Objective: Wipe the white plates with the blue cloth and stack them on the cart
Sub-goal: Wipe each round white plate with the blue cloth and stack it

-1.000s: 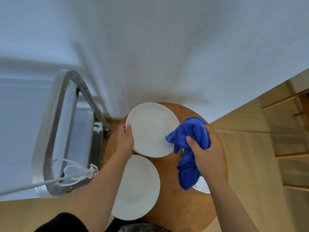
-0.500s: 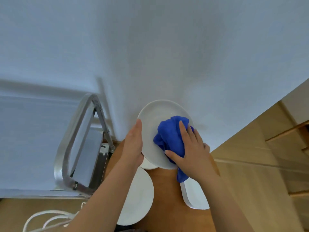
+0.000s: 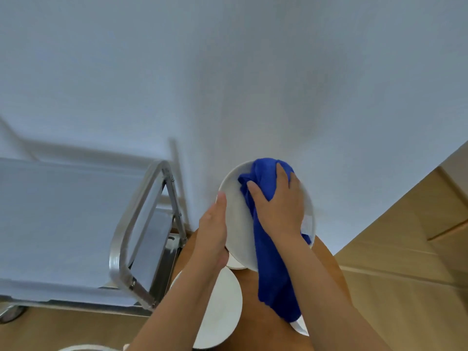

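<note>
I hold a white plate (image 3: 236,219) tilted up above the round wooden table (image 3: 249,305). My left hand (image 3: 214,231) grips its left rim. Flat on the plate's face, my right hand (image 3: 277,206) presses the blue cloth (image 3: 266,181), whose loose end hangs down past the plate's lower edge. A second white plate (image 3: 224,307) lies on the table under my left forearm. A third plate's edge (image 3: 300,328) shows beneath the hanging cloth. Another white rim (image 3: 235,263) peeks out just below the held plate.
The steel cart (image 3: 141,219) with its tubular handle stands to the left of the table, close to the wall. A white wall fills the upper view. Wooden floor (image 3: 405,262) lies to the right. A cart wheel (image 3: 11,312) shows at the far left.
The plate has been lifted off the table and tilted up. My right hand brought the cloth from beside the plate onto its face and moved it toward the upper rim.
</note>
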{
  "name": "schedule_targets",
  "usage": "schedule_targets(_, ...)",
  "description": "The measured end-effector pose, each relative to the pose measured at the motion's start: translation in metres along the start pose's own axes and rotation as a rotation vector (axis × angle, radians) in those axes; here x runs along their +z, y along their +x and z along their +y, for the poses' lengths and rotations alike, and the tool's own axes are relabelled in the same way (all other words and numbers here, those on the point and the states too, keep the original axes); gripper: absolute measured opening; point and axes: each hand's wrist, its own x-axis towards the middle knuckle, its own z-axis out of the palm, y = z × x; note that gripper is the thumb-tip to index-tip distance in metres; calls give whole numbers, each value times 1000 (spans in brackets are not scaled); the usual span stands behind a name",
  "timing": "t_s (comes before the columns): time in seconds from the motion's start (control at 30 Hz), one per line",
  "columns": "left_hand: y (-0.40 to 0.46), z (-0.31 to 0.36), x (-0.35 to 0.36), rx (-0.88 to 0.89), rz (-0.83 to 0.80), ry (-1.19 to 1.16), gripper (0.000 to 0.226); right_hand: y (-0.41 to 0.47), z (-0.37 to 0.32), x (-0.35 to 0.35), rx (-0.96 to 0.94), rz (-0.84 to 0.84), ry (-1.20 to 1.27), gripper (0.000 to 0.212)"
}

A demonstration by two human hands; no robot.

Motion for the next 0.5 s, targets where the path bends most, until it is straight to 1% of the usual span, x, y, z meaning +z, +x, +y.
schedule_targets(0.07, -1, 9, 0, -12, -26, -51, 53, -1, -16, 1, -116, -71, 13, 65)
schedule_targets(0.17, 1, 20, -3, 16, -28, -86, 52, -11, -32, -1, -254, -177, 78, 49)
schedule_targets(0.27, 4, 31, -10, 86, -72, -87, 53, -32, -36, -3, -303, -249, 222, 27)
schedule_targets(0.33, 2, 36, -14, 69, -91, -90, 61, -44, -34, -5, -323, -251, 252, 16)
schedule_targets(0.43, -2, 36, -16, -64, -64, -109, 72, -57, -23, -10, -371, -289, 169, 15)
schedule_targets(0.5, 0, 36, -19, -113, -5, -116, 69, -62, -10, -14, -381, -319, 45, 18)
